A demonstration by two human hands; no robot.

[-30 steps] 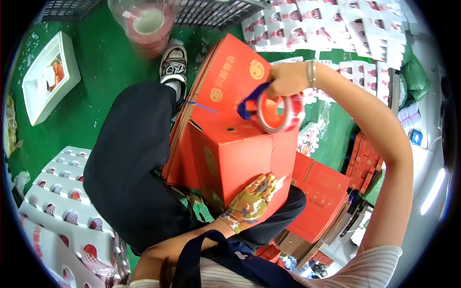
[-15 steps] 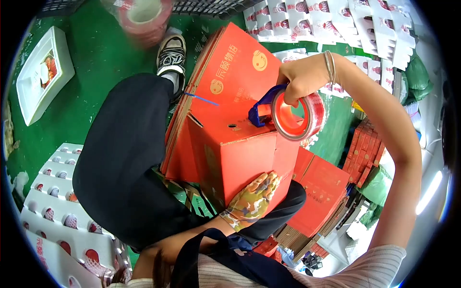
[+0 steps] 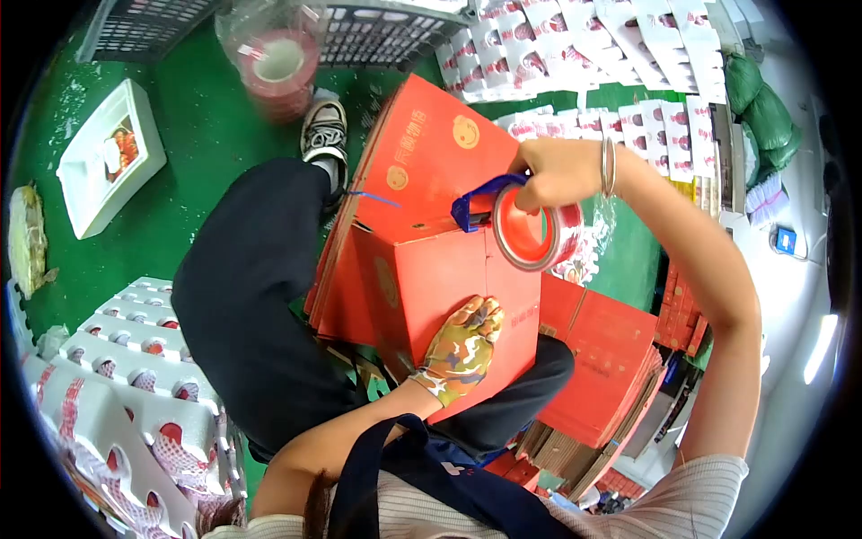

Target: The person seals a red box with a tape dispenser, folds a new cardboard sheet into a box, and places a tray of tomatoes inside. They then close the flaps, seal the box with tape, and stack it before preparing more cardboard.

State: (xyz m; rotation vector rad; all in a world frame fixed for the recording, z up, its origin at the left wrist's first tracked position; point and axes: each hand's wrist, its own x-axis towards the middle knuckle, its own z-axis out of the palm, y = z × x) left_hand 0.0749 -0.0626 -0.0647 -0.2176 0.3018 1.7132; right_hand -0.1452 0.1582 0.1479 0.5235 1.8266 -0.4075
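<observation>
A red cardboard box [image 3: 417,305] rests tilted between my legs. My left hand [image 3: 462,350], in a camouflage glove, lies flat on its front face, fingers stretched out. My bare right hand [image 3: 558,175], with bracelets at the wrist, grips a blue tape dispenser [image 3: 476,199]. The dispenser carries a large roll of red-and-white packing tape [image 3: 567,235], and its blue head is right at the box's upper front edge. Behind the box leans a stack of flat red cartons [image 3: 440,153] with gold print and a blue strap.
Red cartons [image 3: 597,359] are stacked at my right. White foam trays with netted fruit stand at the left [image 3: 135,359] and far right [image 3: 575,45]. On the green floor are a white foam box [image 3: 85,202], a wrapped pink roll [image 3: 287,85] and black crates [image 3: 377,40].
The tape dispenser has come down from the box's top face to its front edge. My left hand still presses on the front face. The camera view has shifted slightly.
</observation>
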